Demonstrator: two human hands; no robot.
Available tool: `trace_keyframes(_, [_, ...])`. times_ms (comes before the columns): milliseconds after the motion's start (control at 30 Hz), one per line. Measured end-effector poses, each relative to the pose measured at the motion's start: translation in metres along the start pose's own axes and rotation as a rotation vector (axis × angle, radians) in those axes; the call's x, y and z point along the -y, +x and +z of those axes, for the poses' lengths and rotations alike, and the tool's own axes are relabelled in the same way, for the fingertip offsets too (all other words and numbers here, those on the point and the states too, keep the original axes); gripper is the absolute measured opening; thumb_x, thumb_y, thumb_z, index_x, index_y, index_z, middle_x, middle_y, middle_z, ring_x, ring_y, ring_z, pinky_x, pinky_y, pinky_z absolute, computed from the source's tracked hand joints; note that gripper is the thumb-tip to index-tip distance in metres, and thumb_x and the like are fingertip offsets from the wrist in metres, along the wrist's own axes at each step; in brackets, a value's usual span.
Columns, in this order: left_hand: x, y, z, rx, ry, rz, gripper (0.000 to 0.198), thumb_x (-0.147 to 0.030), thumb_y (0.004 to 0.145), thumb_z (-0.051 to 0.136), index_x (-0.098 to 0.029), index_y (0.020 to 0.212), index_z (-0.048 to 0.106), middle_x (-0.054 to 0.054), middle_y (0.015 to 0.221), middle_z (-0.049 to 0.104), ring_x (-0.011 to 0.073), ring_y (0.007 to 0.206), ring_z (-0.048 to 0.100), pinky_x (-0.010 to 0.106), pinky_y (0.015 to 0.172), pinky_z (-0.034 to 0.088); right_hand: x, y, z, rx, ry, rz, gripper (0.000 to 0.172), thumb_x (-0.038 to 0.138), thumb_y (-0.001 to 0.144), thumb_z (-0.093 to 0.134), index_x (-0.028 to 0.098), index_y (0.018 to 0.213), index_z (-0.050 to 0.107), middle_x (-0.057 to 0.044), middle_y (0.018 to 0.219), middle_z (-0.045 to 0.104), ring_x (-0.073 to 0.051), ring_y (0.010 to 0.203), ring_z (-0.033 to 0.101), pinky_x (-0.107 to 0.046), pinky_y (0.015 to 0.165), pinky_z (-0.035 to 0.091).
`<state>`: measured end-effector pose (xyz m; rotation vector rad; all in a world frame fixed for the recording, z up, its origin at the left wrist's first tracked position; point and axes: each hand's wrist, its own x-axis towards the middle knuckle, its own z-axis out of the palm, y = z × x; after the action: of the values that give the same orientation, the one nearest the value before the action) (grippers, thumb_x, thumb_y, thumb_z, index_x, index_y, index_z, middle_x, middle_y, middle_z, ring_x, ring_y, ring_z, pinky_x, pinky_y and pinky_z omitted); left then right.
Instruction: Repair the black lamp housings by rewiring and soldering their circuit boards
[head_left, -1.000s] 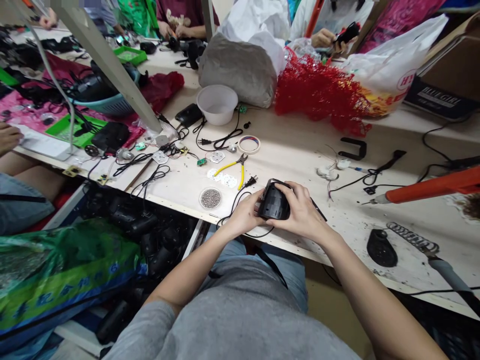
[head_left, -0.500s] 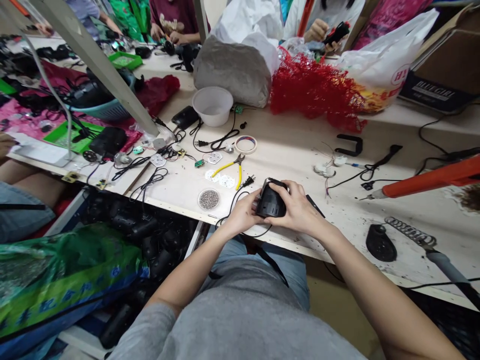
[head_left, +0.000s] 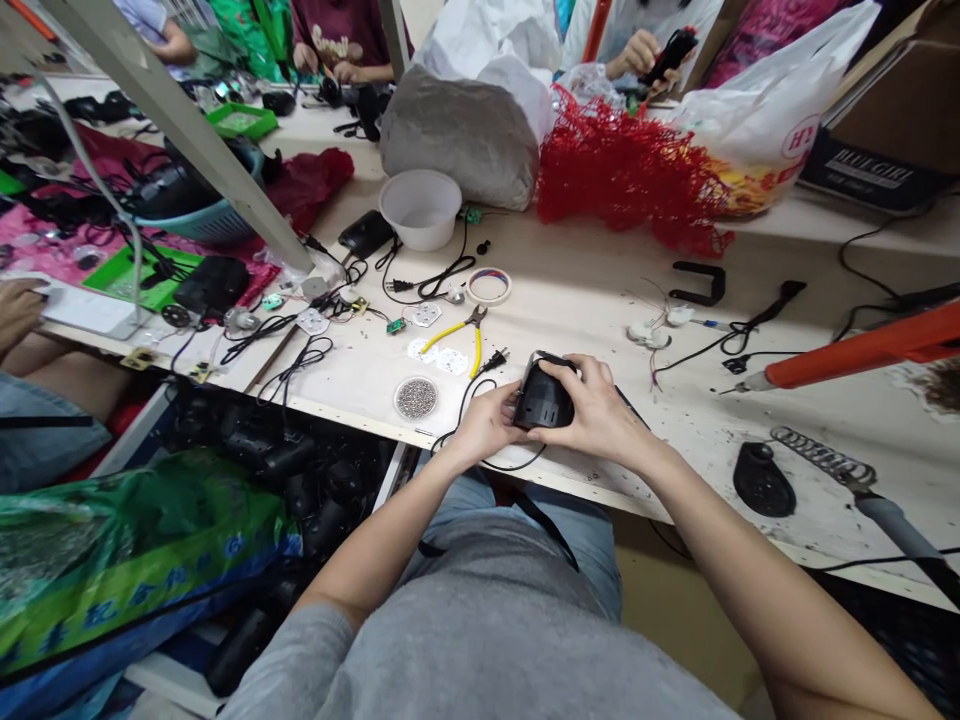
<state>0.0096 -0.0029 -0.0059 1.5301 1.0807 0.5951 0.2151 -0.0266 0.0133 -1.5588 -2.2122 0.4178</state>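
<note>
In the head view, one black case (head_left: 546, 400) is just below and right of the frame's centre, at the near edge of the bench (head_left: 562, 310). The left hand (head_left: 486, 425) and right hand (head_left: 602, 408) are partly curled, gripping it from opposite sides. It looks light, stiff and perhaps slippery; the side walls seem the surest hold. Around mid-frame: one pair of pliers (head_left: 478, 348), one tape roll (head_left: 489, 301), one white bowl (head_left: 424, 236), one dish (head_left: 397, 400) of small metal pieces.

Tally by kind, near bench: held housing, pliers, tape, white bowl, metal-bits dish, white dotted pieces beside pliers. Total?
Held black housing: 1
Pliers: 1
Tape roll: 1
White bowl: 1
Metal-bits dish: 1
White dotted pieces: 2
Total: 7
</note>
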Motion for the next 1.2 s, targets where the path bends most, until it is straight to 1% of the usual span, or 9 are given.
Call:
trace_keyframes(200, [0.002,0.002,-0.001,0.018,-0.035,-0.019,0.081,-0.009,0.059,0.083,-0.010,0.135,0.057,0.011,0.108,0.073,0.0176,0.077,0.070,0.031,0.072,0.060,0.005,0.002,-0.002,0.002,-0.042,-0.002,0.093,0.060,0.067,0.078,0.024,0.145,0.044,-0.021,0.136,0.039,-0.044,0.124,0.041,-0.066,0.100,0.045])
trace_keyframes(600, [0.005,0.006,0.003,0.017,-0.143,-0.068,0.085,-0.007,0.052,0.088,-0.011,0.131,0.059,0.008,0.102,0.072,0.0146,0.075,0.067,0.029,0.072,0.058,-0.004,-0.001,0.001,0.029,-0.072,-0.024,0.099,0.064,0.067,0.078,0.030,0.150,0.038,-0.018,0.133,0.039,-0.043,0.121,0.043,-0.068,0.096,0.047])
trace_keyframes(733, [0.001,0.005,-0.005,0.050,-0.219,-0.120,0.083,-0.004,0.051,0.085,-0.009,0.130,0.059,0.006,0.095,0.071,0.0147,0.075,0.066,0.030,0.074,0.056,0.000,0.001,-0.003,0.079,-0.084,0.015,0.101,0.063,0.064,0.081,0.028,0.150,0.040,-0.018,0.127,0.041,-0.042,0.116,0.044,-0.066,0.095,0.049])
trace_keyframes(833, [-0.011,0.008,-0.015,0.167,-0.312,-0.196,0.086,-0.011,0.055,0.086,-0.011,0.135,0.055,0.007,0.095,0.071,0.0173,0.079,0.068,0.034,0.080,0.056,0.006,0.006,-0.006,0.121,-0.073,0.049,0.101,0.062,0.064,0.081,0.026,0.149,0.042,-0.017,0.126,0.042,-0.041,0.116,0.044,-0.064,0.095,0.050])
trace_keyframes(900, [-0.023,0.013,-0.017,0.209,-0.282,-0.224,0.088,-0.027,0.061,0.088,-0.013,0.140,0.051,0.009,0.097,0.072,0.0213,0.083,0.069,0.038,0.083,0.055,0.009,0.010,-0.009,0.141,-0.054,0.045,0.100,0.061,0.063,0.082,0.027,0.148,0.042,-0.017,0.126,0.042,-0.041,0.116,0.044,-0.063,0.095,0.050])
trace_keyframes(967, [-0.034,0.020,-0.013,0.129,-0.115,-0.222,0.085,-0.045,0.065,0.087,-0.013,0.137,0.054,0.013,0.103,0.072,0.0267,0.092,0.069,0.043,0.087,0.054,0.009,0.012,-0.011,0.150,-0.029,0.040,0.101,0.061,0.062,0.083,0.028,0.147,0.042,-0.016,0.127,0.042,-0.040,0.117,0.044,-0.063,0.096,0.050])
trace_keyframes(1033, [-0.043,0.026,-0.005,0.026,0.061,-0.214,0.078,-0.053,0.063,0.087,-0.014,0.126,0.062,0.014,0.109,0.072,0.0305,0.101,0.067,0.044,0.092,0.052,0.008,0.012,-0.011,0.150,0.002,0.056,0.103,0.063,0.060,0.084,0.027,0.147,0.043,-0.016,0.130,0.042,-0.041,0.121,0.044,-0.063,0.100,0.047])
trace_keyframes(1100, [-0.047,0.030,0.002,-0.003,0.134,-0.223,0.068,-0.053,0.061,0.088,-0.015,0.114,0.068,0.012,0.109,0.072,0.0310,0.103,0.066,0.043,0.094,0.050,0.005,0.010,-0.009,0.138,0.050,0.072,0.105,0.064,0.060,0.084,0.026,0.148,0.043,-0.017,0.135,0.040,-0.041,0.127,0.042,-0.062,0.106,0.044])
trace_keyframes(1200, [-0.046,0.030,0.006,-0.027,0.111,-0.273,0.058,-0.048,0.056,0.090,-0.016,0.101,0.071,0.010,0.100,0.074,0.0298,0.097,0.066,0.041,0.088,0.052,0.002,0.007,-0.003,0.092,0.143,0.053,0.108,0.064,0.058,0.085,0.026,0.149,0.041,-0.017,0.144,0.036,-0.040,0.138,0.035,-0.061,0.113,0.037])
